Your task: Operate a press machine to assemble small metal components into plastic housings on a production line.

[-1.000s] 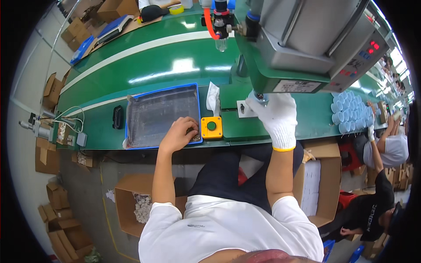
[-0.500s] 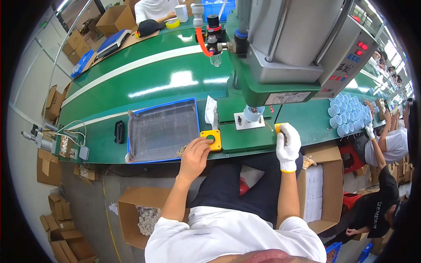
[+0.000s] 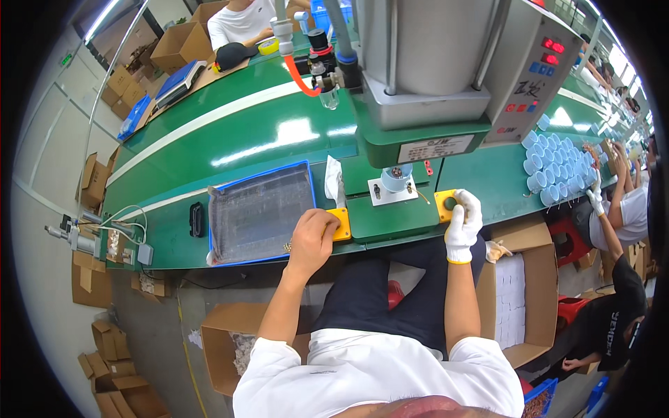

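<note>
We work best with both hands clear of the pneumatic press point(image 3: 433, 104) and the light-blue cup point(image 3: 394, 182) seated squarely on its white fixture plate point(image 3: 391, 199). Our left hand point(image 3: 312, 238) curls its fingers over one yellow button box point(image 3: 342, 224), our gloved right hand point(image 3: 463, 228) bends at another; whether either grips anything, we cannot tell. The green worktop point(image 3: 484, 177) shines; cardboard cartons point(image 3: 543, 299) stand around the floor point(image 3: 157, 331).

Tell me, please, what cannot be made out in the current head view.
- Head view: much of the left yellow box, covered by the bare left hand.
- Head view: whether the gloved right hand presses the green button; its own fingers hide any contact.
- Head view: what exactly sits inside the pale blue cup; too small, partly under the press.
- Head view: the press's top, cut off by the upper edge.
</note>
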The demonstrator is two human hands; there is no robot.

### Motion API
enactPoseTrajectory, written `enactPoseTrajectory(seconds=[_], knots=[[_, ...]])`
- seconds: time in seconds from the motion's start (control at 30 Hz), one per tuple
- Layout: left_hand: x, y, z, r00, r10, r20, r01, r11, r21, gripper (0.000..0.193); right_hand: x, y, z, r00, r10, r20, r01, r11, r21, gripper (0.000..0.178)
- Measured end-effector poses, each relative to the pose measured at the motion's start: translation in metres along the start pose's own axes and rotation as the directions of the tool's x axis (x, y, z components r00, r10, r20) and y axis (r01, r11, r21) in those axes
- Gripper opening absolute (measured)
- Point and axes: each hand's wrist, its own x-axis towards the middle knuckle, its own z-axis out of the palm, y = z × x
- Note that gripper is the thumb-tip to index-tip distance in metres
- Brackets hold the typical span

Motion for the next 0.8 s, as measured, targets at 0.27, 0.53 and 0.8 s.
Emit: enactPoseTrajectory(seconds=[0.27, 0.53, 0.8], knots=[[0.044, 0.007, 0.041, 1.000, -0.014, 0.021, 0.017, 0.989, -0.145, 0.012, -0.002, 0.007, 0.000, 0.966, 0.259, -0.009, -0.257, 0.961, 0.100, 0.035], [0.033, 0.006, 0.051, 1.000, -0.023, -0.008, 0.022, 0.995, -0.101, 0.014, -0.005, 0.006, 0.003, 0.990, 0.135, 0.026, -0.136, 0.990, 0.032, 0.030], [0.031, 0.010, 0.045, 0.992, -0.069, 0.105, 0.083, 0.988, -0.131, 0.013, -0.004, 0.001, 0.001, 0.992, 0.127, -0.002, -0.127, 0.991, -0.044, 0.026]])
